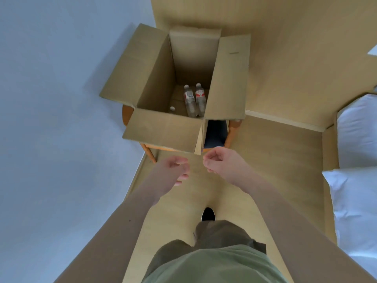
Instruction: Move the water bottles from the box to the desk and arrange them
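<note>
Two water bottles [194, 100] lie side by side in the open cardboard box [155, 78]. Left hand [173, 170] and right hand [220, 161] hover before it, each grip loosely curled, holding nothing.

Pale blue wall [51, 119] left, tan floor [275, 156] — wooden chair [232, 131] ahead, white bedding [359, 180] at right edge.
</note>
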